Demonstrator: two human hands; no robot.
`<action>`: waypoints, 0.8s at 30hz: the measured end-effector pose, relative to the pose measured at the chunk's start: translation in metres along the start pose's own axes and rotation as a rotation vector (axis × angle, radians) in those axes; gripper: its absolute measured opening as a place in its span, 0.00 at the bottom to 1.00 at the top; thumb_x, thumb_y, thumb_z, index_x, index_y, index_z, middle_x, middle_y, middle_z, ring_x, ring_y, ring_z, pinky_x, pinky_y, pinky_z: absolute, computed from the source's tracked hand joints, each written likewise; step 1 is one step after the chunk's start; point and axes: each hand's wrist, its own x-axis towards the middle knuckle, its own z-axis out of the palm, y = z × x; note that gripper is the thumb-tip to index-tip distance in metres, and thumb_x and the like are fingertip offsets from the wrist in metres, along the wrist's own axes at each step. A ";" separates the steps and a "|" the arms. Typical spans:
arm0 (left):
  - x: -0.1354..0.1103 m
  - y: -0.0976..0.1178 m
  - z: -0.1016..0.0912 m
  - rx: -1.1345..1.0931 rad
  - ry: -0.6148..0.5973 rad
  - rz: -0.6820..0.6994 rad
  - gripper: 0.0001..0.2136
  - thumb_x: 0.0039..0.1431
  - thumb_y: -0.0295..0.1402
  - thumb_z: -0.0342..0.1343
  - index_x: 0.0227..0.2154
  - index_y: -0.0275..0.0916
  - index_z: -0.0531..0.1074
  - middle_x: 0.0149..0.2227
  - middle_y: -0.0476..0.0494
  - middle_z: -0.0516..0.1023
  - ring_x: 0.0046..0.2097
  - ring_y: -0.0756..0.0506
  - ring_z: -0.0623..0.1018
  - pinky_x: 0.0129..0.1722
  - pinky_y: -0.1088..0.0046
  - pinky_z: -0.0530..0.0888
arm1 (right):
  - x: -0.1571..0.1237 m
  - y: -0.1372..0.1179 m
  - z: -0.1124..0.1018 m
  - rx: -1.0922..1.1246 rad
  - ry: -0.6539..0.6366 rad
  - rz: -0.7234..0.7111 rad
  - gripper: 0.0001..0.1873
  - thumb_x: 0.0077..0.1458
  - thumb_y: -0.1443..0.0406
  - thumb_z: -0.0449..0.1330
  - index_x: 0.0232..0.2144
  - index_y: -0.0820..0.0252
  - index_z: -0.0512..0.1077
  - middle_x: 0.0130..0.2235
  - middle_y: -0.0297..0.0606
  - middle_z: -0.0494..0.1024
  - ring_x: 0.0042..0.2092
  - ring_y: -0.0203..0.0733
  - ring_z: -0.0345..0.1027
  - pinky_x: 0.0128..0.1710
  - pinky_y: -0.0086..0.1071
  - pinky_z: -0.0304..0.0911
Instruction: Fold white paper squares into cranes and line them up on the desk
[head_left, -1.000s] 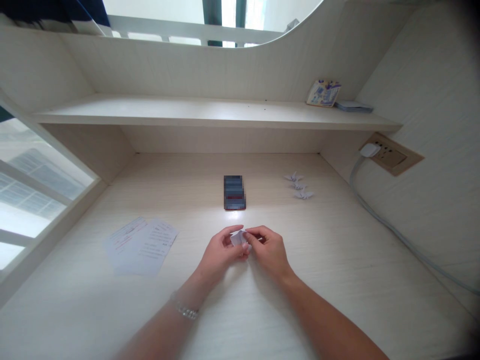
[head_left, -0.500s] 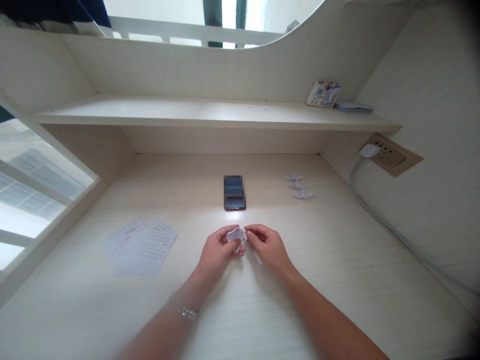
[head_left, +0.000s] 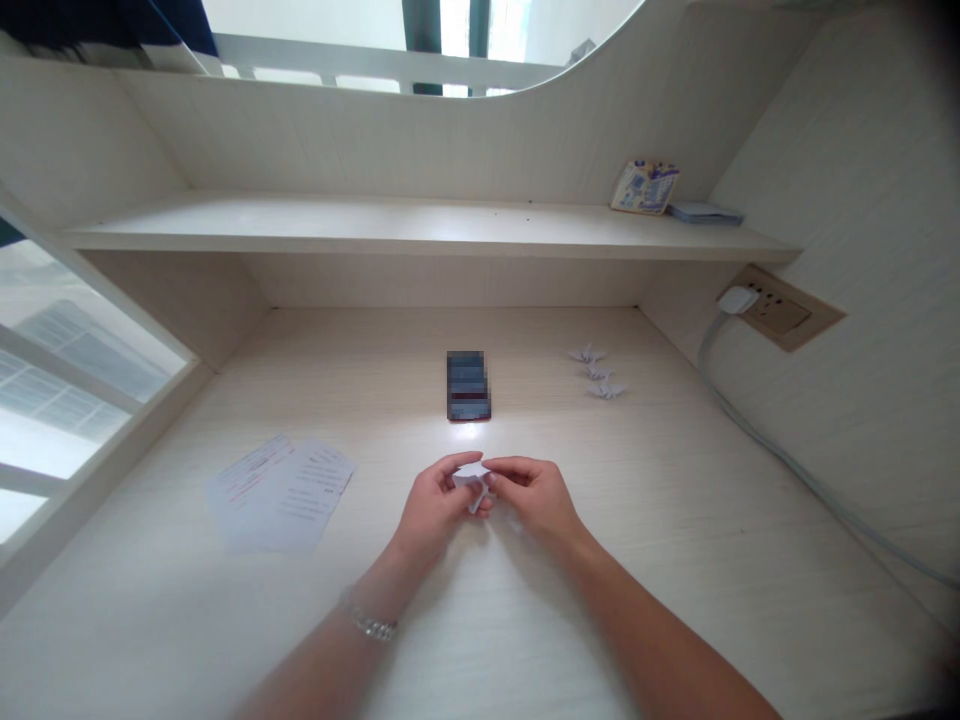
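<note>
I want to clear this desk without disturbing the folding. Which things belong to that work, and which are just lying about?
In hand: small folded paper, held between left hand and right hand; three paper cranes, probably finished pieces.
Lying about: phone, printed sheets, packet on the shelf, plug and cable.

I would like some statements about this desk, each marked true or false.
1. The left hand and right hand hold a folded paper. True.
2. The phone is in the right hand. False: it lies on the desk, beyond the hands.
3. Three cranes sit right of the phone. True.
4. The sheets lie right of the hands. False: they lie left of them.
5. The socket has a plug in it. True.
</note>
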 end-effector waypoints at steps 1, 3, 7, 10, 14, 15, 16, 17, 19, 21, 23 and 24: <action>0.000 0.000 0.000 0.013 0.006 0.004 0.21 0.45 0.27 0.60 0.45 0.31 0.68 0.29 0.42 0.76 0.26 0.47 0.76 0.29 0.69 0.73 | 0.000 -0.001 0.001 -0.009 0.013 0.002 0.10 0.43 0.65 0.63 0.32 0.61 0.78 0.33 0.42 0.80 0.36 0.46 0.74 0.37 0.36 0.68; 0.000 0.001 0.000 0.045 0.018 0.019 0.20 0.46 0.29 0.60 0.44 0.31 0.68 0.29 0.42 0.76 0.26 0.47 0.76 0.28 0.70 0.72 | -0.001 -0.002 0.002 -0.024 0.035 0.003 0.10 0.43 0.65 0.62 0.31 0.61 0.78 0.32 0.42 0.80 0.35 0.45 0.74 0.37 0.36 0.68; 0.002 -0.002 -0.002 0.091 0.012 0.072 0.18 0.46 0.28 0.58 0.43 0.32 0.69 0.28 0.43 0.76 0.25 0.48 0.75 0.26 0.72 0.71 | -0.003 -0.003 0.003 -0.024 0.062 -0.012 0.10 0.42 0.65 0.62 0.30 0.61 0.78 0.31 0.41 0.80 0.34 0.45 0.74 0.36 0.35 0.68; 0.004 -0.005 -0.005 0.120 0.000 0.105 0.17 0.46 0.26 0.57 0.42 0.33 0.70 0.27 0.43 0.77 0.26 0.49 0.75 0.27 0.73 0.71 | -0.003 -0.002 0.005 0.011 0.061 -0.003 0.09 0.42 0.65 0.62 0.29 0.61 0.78 0.30 0.40 0.80 0.33 0.44 0.74 0.34 0.35 0.68; 0.005 -0.008 -0.007 0.116 0.003 0.090 0.16 0.45 0.27 0.58 0.41 0.33 0.72 0.27 0.44 0.77 0.26 0.49 0.75 0.28 0.73 0.71 | -0.002 -0.001 0.005 0.028 0.041 0.028 0.09 0.42 0.65 0.63 0.29 0.62 0.78 0.28 0.40 0.79 0.29 0.42 0.73 0.30 0.33 0.68; 0.004 -0.007 -0.006 0.112 0.012 0.079 0.16 0.45 0.27 0.58 0.40 0.33 0.72 0.27 0.44 0.77 0.25 0.49 0.75 0.27 0.73 0.71 | -0.002 -0.001 0.004 0.015 0.036 0.033 0.09 0.42 0.65 0.63 0.29 0.62 0.77 0.27 0.40 0.79 0.28 0.42 0.72 0.28 0.33 0.68; 0.004 -0.007 -0.006 0.108 0.021 0.069 0.15 0.46 0.28 0.58 0.40 0.33 0.72 0.26 0.43 0.76 0.25 0.49 0.74 0.27 0.73 0.70 | -0.002 -0.001 0.003 -0.008 0.028 0.034 0.09 0.43 0.64 0.63 0.29 0.63 0.77 0.26 0.40 0.79 0.27 0.41 0.72 0.27 0.32 0.67; 0.004 -0.006 -0.005 0.103 0.029 0.058 0.15 0.46 0.30 0.59 0.39 0.32 0.72 0.26 0.43 0.76 0.25 0.49 0.74 0.27 0.73 0.70 | -0.003 -0.002 0.002 -0.040 0.018 0.028 0.09 0.44 0.64 0.62 0.29 0.63 0.77 0.26 0.39 0.78 0.27 0.40 0.71 0.27 0.32 0.67; 0.003 -0.004 -0.003 0.092 0.026 0.037 0.14 0.47 0.32 0.59 0.38 0.31 0.73 0.27 0.42 0.76 0.25 0.49 0.73 0.26 0.73 0.70 | -0.004 -0.004 0.001 -0.132 0.014 -0.022 0.09 0.45 0.64 0.62 0.31 0.61 0.77 0.26 0.39 0.77 0.27 0.40 0.70 0.28 0.31 0.66; 0.002 -0.003 -0.002 0.086 -0.007 0.029 0.13 0.48 0.33 0.60 0.37 0.31 0.73 0.27 0.42 0.75 0.25 0.50 0.72 0.26 0.73 0.69 | -0.006 -0.007 0.000 -0.223 0.024 -0.103 0.10 0.47 0.63 0.61 0.33 0.59 0.78 0.31 0.40 0.77 0.30 0.40 0.70 0.29 0.31 0.66; 0.001 -0.002 -0.001 0.098 -0.056 0.041 0.11 0.48 0.33 0.59 0.34 0.31 0.74 0.25 0.44 0.74 0.24 0.51 0.70 0.24 0.75 0.67 | -0.007 -0.009 0.000 -0.258 0.024 -0.172 0.10 0.47 0.63 0.61 0.35 0.56 0.78 0.36 0.40 0.76 0.33 0.40 0.70 0.32 0.32 0.67; 0.001 -0.002 -0.002 0.113 -0.080 0.050 0.10 0.49 0.33 0.59 0.32 0.32 0.74 0.24 0.45 0.73 0.23 0.52 0.69 0.23 0.76 0.66 | -0.008 -0.010 0.001 -0.253 0.015 -0.192 0.10 0.48 0.64 0.61 0.35 0.55 0.78 0.37 0.40 0.75 0.34 0.40 0.70 0.33 0.32 0.67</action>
